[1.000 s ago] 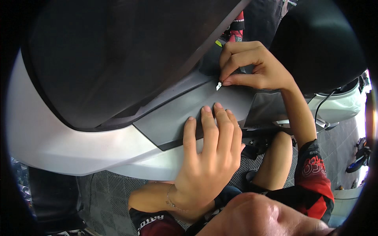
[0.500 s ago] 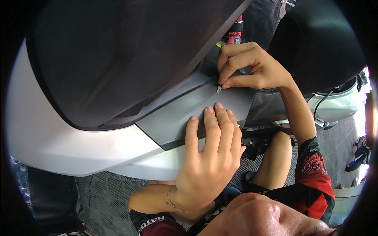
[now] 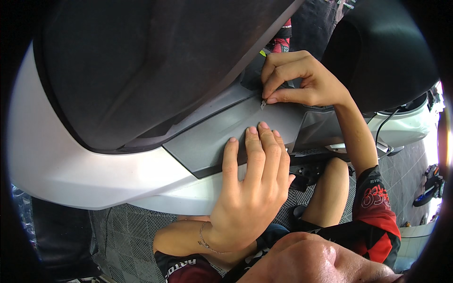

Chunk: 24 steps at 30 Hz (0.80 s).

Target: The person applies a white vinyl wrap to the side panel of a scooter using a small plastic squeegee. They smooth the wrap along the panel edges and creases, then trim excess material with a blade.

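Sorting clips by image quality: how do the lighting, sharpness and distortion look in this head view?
Head view: even daylight, both hands sharp; the left hand lies flat on the grey panel; the right hand pinches a small blade; the dark seat shows little detail; the rim is vignetted, with bent edges.

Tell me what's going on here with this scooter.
A person is working on the side of a scooter, under its dark seat. The left hand lies flat, fingers spread, on the grey side panel above the white body panel. The right hand pinches a small metal tool, whose tip meets the grey panel's upper edge near the seam. What the tip engages is too small to tell. Grey tiled floor lies below.
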### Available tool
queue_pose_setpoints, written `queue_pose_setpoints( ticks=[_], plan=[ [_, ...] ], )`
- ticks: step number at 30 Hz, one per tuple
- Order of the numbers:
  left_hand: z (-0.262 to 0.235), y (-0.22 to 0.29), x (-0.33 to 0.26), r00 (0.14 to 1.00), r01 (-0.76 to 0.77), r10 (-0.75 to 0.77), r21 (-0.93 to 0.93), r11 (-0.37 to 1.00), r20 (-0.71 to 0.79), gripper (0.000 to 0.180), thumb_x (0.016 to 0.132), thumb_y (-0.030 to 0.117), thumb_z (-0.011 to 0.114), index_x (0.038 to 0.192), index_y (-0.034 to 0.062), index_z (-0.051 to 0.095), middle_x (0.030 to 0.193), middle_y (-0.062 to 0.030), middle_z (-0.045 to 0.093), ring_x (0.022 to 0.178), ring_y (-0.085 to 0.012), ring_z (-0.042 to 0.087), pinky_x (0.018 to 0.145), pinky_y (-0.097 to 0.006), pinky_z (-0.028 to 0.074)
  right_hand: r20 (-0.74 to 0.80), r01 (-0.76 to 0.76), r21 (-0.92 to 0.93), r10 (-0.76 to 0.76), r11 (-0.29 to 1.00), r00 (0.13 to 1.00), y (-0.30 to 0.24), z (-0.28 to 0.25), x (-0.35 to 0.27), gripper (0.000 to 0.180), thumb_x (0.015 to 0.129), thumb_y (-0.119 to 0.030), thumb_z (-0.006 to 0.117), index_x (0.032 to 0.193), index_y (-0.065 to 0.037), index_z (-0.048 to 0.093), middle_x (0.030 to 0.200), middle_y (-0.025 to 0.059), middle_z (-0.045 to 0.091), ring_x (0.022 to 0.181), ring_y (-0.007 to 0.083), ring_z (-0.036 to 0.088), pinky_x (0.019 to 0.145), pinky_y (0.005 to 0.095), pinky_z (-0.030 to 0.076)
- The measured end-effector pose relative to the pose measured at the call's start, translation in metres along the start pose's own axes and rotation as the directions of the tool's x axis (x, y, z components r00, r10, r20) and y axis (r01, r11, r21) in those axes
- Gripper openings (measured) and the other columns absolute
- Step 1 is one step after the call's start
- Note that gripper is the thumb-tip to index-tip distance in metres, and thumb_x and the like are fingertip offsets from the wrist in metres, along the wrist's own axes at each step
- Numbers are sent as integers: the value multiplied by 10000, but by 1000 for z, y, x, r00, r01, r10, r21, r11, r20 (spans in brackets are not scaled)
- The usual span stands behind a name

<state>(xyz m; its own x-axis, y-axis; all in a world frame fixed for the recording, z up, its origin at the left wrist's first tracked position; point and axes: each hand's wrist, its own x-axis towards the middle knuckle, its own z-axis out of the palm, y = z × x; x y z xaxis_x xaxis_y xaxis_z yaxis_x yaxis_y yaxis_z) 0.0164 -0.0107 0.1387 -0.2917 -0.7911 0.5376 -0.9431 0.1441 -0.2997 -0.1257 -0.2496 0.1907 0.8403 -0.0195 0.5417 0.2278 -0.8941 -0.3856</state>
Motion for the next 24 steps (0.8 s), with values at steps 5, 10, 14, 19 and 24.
queue_pose_setpoints(
  ticks=[5, 10, 14, 19, 24],
  plan=[
    [1, -1, -1, 1000, -3, 3, -6, 1000, -6, 729, 826, 578, 837, 1349, 78, 742, 1421, -131, 688, 1309, -287, 646, 1122, -545, 501, 8, -4, 5, 4, 1000, 1000, -1, 2, 0, 93, 931, -78, 862, 983, -7, 834, 968, 100, 764, 913, 225, 720, 803, 356, 555],
    [1, -1, 0, 1000, 0, 0, -10, 1000, -12, 732, 817, 572, 843, 1344, 74, 744, 1418, -134, 689, 1302, -288, 647, 1119, -545, 501, 2, -16, -8, 16, 1000, 1000, -4, 3, -1, 88, 947, -75, 848, 994, -3, 830, 984, 106, 767, 934, 232, 726, 814, 360, 563],
    [0, -1, 0, 1000, -1, 0, -13, 1000, -10, 730, 818, 568, 844, 1344, 73, 743, 1417, -136, 690, 1300, -289, 649, 1118, -546, 502, -9, -12, -7, 12, 1000, 1000, -3, 4, -2, 86, 947, -75, 846, 995, -4, 831, 985, 107, 766, 939, 234, 729, 815, 360, 563],
    [-1, -1, 0, 1000, -3, 3, -6, 1000, -6, 727, 826, 568, 838, 1345, 67, 741, 1416, -141, 690, 1300, -293, 651, 1117, -547, 504, -16, -12, -12, 12, 1000, 1000, -4, 6, -2, 87, 950, -78, 843, 995, -5, 831, 979, 105, 766, 936, 235, 728, 814, 357, 562],
    [-3, -2, 2, 1000, -18, 18, -10, 1000, -9, 725, 832, 567, 834, 1346, 63, 739, 1416, -143, 689, 1303, -294, 650, 1118, -547, 505, -24, -20, -26, 20, 999, 1000, -8, 4, -2, 90, 953, -83, 841, 996, -5, 831, 971, 101, 767, 936, 235, 726, 818, 360, 560]
  ],
)
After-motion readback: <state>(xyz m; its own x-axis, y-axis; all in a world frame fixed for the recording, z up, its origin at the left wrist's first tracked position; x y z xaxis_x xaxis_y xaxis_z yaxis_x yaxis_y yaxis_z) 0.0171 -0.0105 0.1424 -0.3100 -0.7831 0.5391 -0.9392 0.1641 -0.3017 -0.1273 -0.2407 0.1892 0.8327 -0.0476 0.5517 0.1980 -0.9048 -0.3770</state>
